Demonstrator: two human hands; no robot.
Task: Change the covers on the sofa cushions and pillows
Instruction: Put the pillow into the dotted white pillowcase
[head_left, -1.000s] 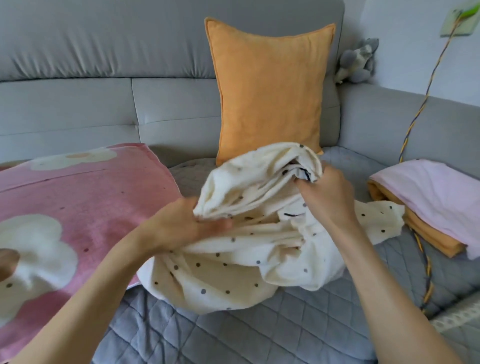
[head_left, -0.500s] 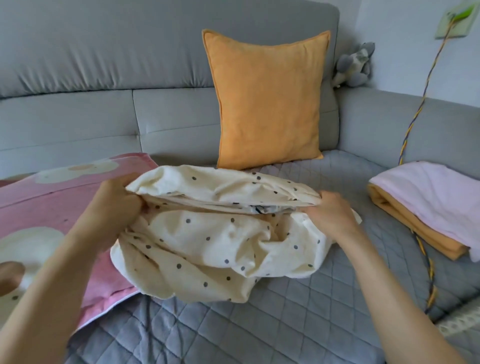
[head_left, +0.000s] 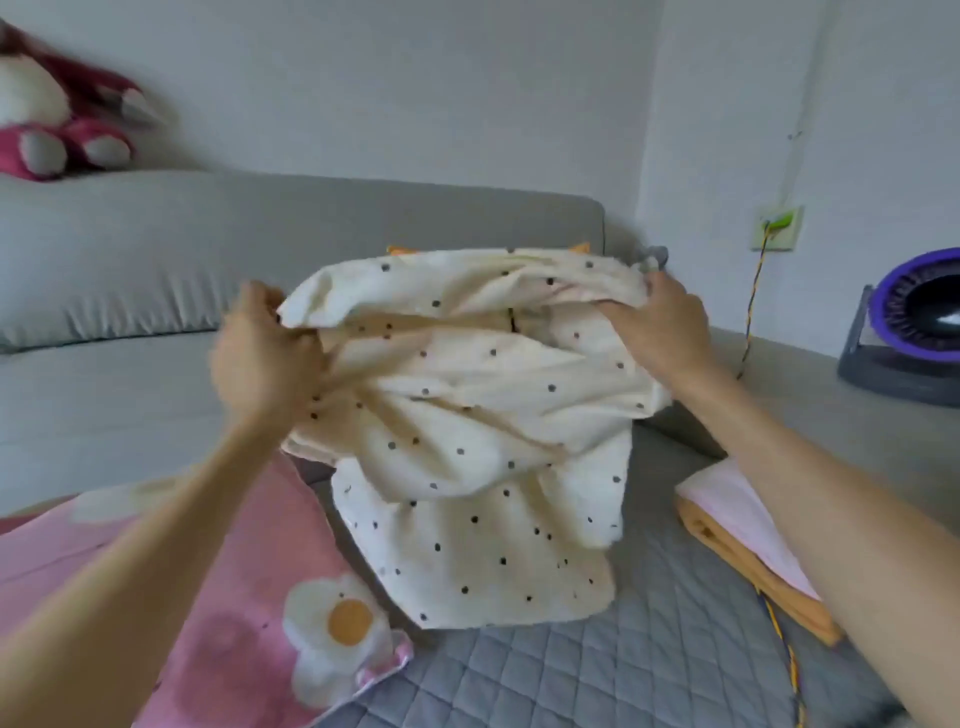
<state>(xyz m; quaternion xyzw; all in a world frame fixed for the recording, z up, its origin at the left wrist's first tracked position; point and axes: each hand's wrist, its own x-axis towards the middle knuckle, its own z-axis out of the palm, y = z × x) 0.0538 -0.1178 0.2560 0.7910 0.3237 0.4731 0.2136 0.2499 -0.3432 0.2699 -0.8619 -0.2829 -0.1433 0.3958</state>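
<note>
A cream pillow cover with dark dots (head_left: 467, 415) hangs lifted in front of me, its lower part draping down to the quilted seat. My left hand (head_left: 262, 358) grips its left edge in a bunch. At the top right corner, my right hand (head_left: 662, 325) holds the upper edge. Behind the cover the orange pillow (head_left: 579, 248) is almost fully hidden; only two top corners peek out.
A pink flowered cushion (head_left: 218, 597) lies at the lower left. Folded pink and orange covers (head_left: 743, 540) sit stacked at the right, near a braided cable (head_left: 779, 629). A purple fan (head_left: 914, 332) stands on the right ledge, a red plush toy (head_left: 47, 119) on the grey sofa back (head_left: 130, 270).
Both hands have raised the dotted cover up off the seat and spread it wide in front of the orange pillow. My view has tilted upward, showing the wall, fan and plush toy.
</note>
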